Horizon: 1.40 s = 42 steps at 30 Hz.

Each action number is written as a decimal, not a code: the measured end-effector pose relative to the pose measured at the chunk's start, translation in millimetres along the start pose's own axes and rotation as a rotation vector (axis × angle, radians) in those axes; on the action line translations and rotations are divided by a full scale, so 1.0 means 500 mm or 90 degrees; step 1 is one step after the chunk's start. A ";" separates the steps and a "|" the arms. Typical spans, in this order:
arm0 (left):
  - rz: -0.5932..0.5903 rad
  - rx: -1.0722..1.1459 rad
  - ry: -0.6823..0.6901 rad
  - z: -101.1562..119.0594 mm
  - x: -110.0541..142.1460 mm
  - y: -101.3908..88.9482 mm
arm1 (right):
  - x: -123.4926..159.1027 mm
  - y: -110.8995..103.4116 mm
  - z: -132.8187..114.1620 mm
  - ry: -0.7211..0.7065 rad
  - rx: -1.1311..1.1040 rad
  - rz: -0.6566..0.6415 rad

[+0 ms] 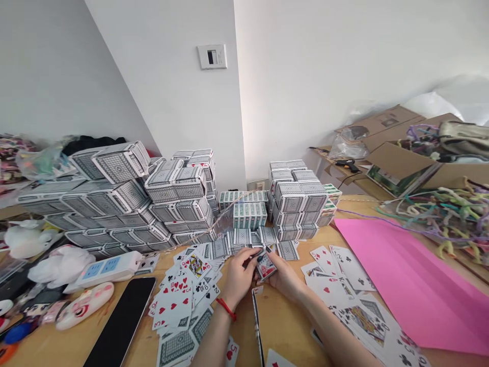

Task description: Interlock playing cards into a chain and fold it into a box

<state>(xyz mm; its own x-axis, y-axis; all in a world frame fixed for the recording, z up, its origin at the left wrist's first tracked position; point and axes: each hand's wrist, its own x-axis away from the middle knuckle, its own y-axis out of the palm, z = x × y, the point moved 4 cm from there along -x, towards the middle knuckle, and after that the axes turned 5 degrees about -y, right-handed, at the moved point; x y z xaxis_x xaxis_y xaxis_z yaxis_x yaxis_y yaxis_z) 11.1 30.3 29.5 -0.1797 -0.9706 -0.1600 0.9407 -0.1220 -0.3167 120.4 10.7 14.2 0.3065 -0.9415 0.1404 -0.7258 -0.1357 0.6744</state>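
My left hand (pixel 241 270) and my right hand (pixel 281 272) meet at the middle of the table. Between them they grip a small playing card box (pixel 266 266) with a red and blue print on its face. The fingers of both hands curl around its top and sides, partly hiding it. Just beyond my hands lie several grey-backed playing cards (pixel 242 236) in a loose row. A pile of face-up cards (pixel 173 305) spreads to the left of my left wrist, which wears a red string. More scattered cards (pixel 328 288) lie right of my right forearm.
Stacks of card-covered blocks (pixel 110 204) rise at the back left, with another stack (pixel 298 199) at the back right. Green boxes (pixel 249 215) stand between them. A black phone (pixel 121 323), a power strip (pixel 109 269) and plush toys are left; pink paper (pixel 405 280) and a cardboard box (pixel 431 171) are right.
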 end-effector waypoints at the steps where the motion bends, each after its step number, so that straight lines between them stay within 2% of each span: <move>1: 0.004 -0.002 0.003 -0.001 0.000 0.000 | 0.000 0.001 -0.001 0.002 0.005 -0.001; 8: 0.035 0.005 0.029 0.001 0.002 -0.001 | 0.000 0.000 -0.006 0.014 0.030 -0.011; 16: 0.134 0.105 -0.051 -0.018 0.003 -0.013 | -0.004 -0.008 -0.002 0.022 -0.057 0.000; 19: 0.161 0.126 -0.049 -0.014 0.002 -0.020 | -0.005 -0.012 -0.007 -0.004 -0.055 0.028; 25: 0.101 -0.002 0.042 0.015 0.009 -0.014 | -0.004 -0.014 -0.020 -0.089 -0.031 0.062; 32: -0.017 -0.029 0.108 0.049 0.018 0.000 | -0.007 -0.013 -0.018 -0.095 -0.012 0.088; 35: 0.005 -0.058 0.117 0.051 0.018 -0.003 | -0.007 -0.019 -0.016 -0.100 0.030 0.112; 40: 0.080 -0.169 0.119 0.046 0.014 -0.012 | -0.007 -0.051 -0.024 -0.171 0.188 0.188; 42: 0.098 -0.209 0.114 0.043 0.013 -0.013 | -0.008 -0.058 -0.028 -0.197 0.211 0.199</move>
<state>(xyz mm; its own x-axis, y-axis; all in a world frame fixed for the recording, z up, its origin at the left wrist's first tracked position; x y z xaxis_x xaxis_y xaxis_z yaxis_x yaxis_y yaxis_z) 10.0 20.3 50.9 -0.1183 -0.9170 -0.3808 0.8239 0.1234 -0.5532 149.1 22.6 4.4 -0.1135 -0.9925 0.0443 -0.9239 0.1219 0.3627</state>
